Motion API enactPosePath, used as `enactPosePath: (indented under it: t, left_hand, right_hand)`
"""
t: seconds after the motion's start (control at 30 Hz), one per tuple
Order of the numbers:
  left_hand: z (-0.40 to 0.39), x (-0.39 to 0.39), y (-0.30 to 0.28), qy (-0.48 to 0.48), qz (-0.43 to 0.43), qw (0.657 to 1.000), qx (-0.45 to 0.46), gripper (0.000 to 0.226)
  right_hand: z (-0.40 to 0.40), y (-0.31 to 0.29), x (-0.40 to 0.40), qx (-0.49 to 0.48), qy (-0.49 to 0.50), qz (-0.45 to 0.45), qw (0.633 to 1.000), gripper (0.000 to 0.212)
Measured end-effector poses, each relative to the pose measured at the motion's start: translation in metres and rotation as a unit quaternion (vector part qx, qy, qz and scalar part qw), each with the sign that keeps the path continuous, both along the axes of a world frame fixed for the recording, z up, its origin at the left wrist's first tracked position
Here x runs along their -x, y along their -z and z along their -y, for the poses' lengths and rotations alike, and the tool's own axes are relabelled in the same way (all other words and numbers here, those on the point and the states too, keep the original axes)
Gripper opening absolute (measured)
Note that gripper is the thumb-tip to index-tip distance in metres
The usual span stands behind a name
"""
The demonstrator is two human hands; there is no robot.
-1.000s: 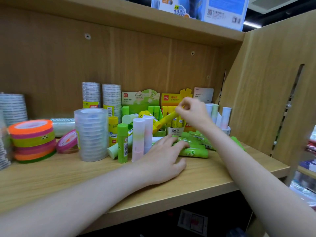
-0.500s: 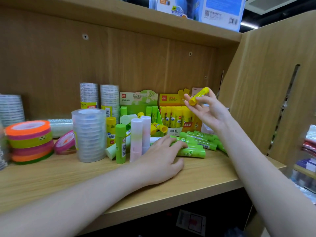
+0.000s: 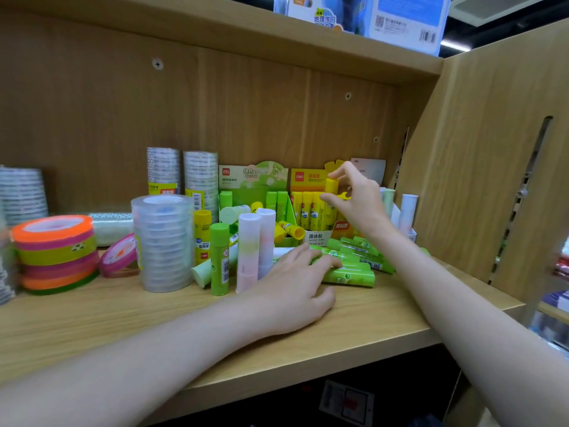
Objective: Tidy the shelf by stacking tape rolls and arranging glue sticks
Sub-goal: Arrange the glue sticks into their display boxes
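My right hand (image 3: 354,204) was right of centre, thumb and fingers pinching a yellow glue stick (image 3: 331,188) upright over the yellow display box (image 3: 317,208), at the row of yellow sticks standing in it. My left hand (image 3: 295,288) lay palm down on the wooden shelf (image 3: 123,315) at lower centre, fingers loosely spread and resting on the green glue sticks (image 3: 354,266) lying in a pile; it held nothing that I could see. A green display box (image 3: 252,186) stood left of the yellow one. In front of it stood a green stick (image 3: 219,257), a yellow stick (image 3: 202,238) and two pastel sticks (image 3: 255,251). A clear tape stack (image 3: 163,241) sat left of those. Two taller clear stacks (image 3: 181,177) were at the back. The coloured tape stack (image 3: 55,251) was at far left, with a pink roll (image 3: 118,257) leaning beside it.
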State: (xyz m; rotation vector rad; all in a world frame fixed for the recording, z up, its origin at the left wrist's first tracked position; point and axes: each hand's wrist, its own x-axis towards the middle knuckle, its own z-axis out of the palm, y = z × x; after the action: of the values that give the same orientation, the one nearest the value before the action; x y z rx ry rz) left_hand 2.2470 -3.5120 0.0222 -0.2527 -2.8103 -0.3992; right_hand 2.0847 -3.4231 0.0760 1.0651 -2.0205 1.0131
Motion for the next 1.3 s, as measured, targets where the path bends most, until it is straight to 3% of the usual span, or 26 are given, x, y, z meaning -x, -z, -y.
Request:
enactPosePath:
  t: [0.37,0.43,0.5,0.57,0.67,0.8,0.9,0.97,1.07,1.13,1.3]
  left_hand:
    - [0.0,0.0,-0.001,-0.001,0.001,1.0,0.004,0.045]
    - [0.0,0.0,-0.001,-0.001,0.002,1.0,0.007,0.044]
    - [0.0,-0.001,-0.002,-0.001,-0.002,1.0,0.005,0.044]
    - [-0.001,-0.001,-0.003,0.001,-0.007,1.0,0.004,0.044]
    - [-0.002,-0.002,-0.003,0.001,-0.019,1.0,0.01,0.043]
    - [-0.002,-0.002,-0.004,0.002,-0.014,1.0,0.007,0.043]
    - [-0.001,-0.001,-0.004,0.004,-0.009,1.0,0.005,0.043]
    - [-0.001,-0.001,-0.003,0.004,-0.005,1.0,0.004,0.044]
    - [-0.001,-0.002,-0.003,0.002,-0.001,1.0,0.003,0.044]
    - [0.0,-0.001,-0.003,0.001,-0.002,1.0,0.005,0.044]
    - [0.0,0.0,-0.001,0.0,-0.004,1.0,0.005,0.044]
  right_hand:
    - [-0.003,0.002,0.007,-0.171,0.165,-0.074,0.969,0.026]
    - [-0.003,0.006,0.0,-0.122,0.11,-0.096,0.982,0.027]
    - [0.003,0.003,-0.014,-0.105,-0.009,-0.056,0.993,0.026]
    - [0.015,-0.001,-0.027,-0.198,-0.058,0.003,0.978,0.027]
    - [0.031,-0.005,-0.034,-0.32,-0.028,0.007,0.947,0.028]
    - [0.025,-0.013,-0.032,-0.253,-0.009,0.018,0.967,0.009]
    - [0.003,-0.028,-0.027,-0.175,0.027,0.018,0.984,0.009]
    - [-0.011,-0.031,-0.021,-0.237,0.041,0.033,0.97,0.015]
    - [-0.017,-0.021,-0.019,-0.397,0.08,0.037,0.914,0.038]
    - [-0.013,-0.013,-0.018,-0.414,0.099,-0.006,0.905,0.04]
    - [-0.003,-0.008,-0.015,-0.392,0.134,-0.091,0.905,0.021]
